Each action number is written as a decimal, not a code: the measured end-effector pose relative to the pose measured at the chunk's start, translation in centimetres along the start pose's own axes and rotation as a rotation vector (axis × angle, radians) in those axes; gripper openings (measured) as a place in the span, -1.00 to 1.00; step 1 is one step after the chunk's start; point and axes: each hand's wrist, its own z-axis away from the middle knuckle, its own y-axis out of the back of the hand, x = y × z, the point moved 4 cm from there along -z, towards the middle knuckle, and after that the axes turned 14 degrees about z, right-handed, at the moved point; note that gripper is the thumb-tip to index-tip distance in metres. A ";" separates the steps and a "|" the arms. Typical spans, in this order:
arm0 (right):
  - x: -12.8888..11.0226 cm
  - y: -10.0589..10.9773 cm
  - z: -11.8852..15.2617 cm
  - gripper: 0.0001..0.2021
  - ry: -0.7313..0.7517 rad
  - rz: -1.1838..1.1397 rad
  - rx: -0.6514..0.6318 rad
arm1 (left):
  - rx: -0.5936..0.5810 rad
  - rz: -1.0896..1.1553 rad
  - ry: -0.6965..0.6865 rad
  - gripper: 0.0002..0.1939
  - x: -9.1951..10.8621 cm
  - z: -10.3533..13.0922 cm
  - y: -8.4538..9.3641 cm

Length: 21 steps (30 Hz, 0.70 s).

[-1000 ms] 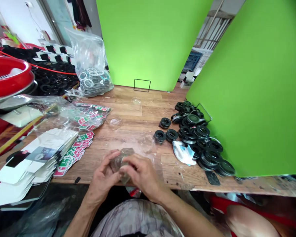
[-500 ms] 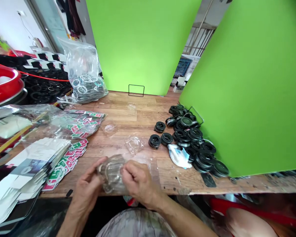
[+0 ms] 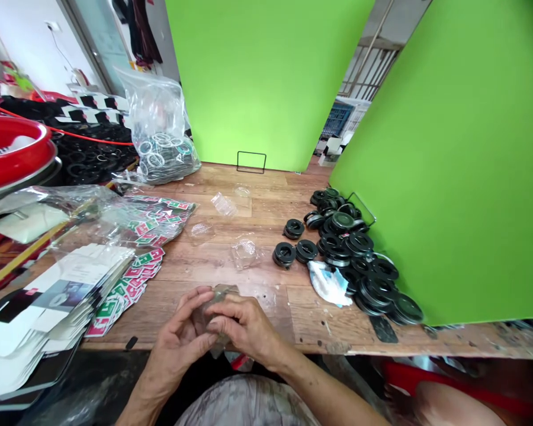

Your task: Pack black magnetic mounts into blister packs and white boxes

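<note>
At the table's front edge my left hand [image 3: 184, 334] curls around a clear plastic blister tray [image 3: 226, 290], perhaps several nested together. My right hand [image 3: 249, 331] pinches the same plastic from the other side, thumb and fingers close together. The fingers hide much of it. Beyond the hands lie loose clear plastic trays: one tray [image 3: 245, 251] just ahead, a second tray [image 3: 199, 231] to its left, and a crumpled-looking clear piece [image 3: 224, 205] farther back.
Black ring-shaped parts [image 3: 342, 222] are heaped on the right beside a white-and-blue cloth [image 3: 329, 284]. On the left are white folded cards [image 3: 71, 307], red-and-green labels [image 3: 128, 290] and a bag of rings [image 3: 162, 148]. Green panels [image 3: 266, 77] stand behind.
A clear plastic piece now lies farther back on the table. My hands have come closer together, and the plastic between them is more covered. The view has shifted slightly left.
</note>
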 end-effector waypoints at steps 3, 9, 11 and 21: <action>0.8 0.2 -0.3 -0.87 -0.015 -0.069 0.015 | -0.002 -0.010 -0.002 -0.51 -0.4 -0.1 0.3; 1.4 -1.1 -0.5 -0.79 0.039 -0.025 0.044 | 0.046 -0.020 -0.005 -0.56 -1.0 0.2 0.6; 0.1 -1.3 -0.4 -0.76 0.136 0.209 0.069 | 0.064 -0.040 -0.033 -0.59 -0.5 0.1 0.6; -2.5 2.6 -1.0 -0.81 0.022 0.406 0.328 | 0.322 0.036 -0.055 -0.48 1.5 0.5 3.4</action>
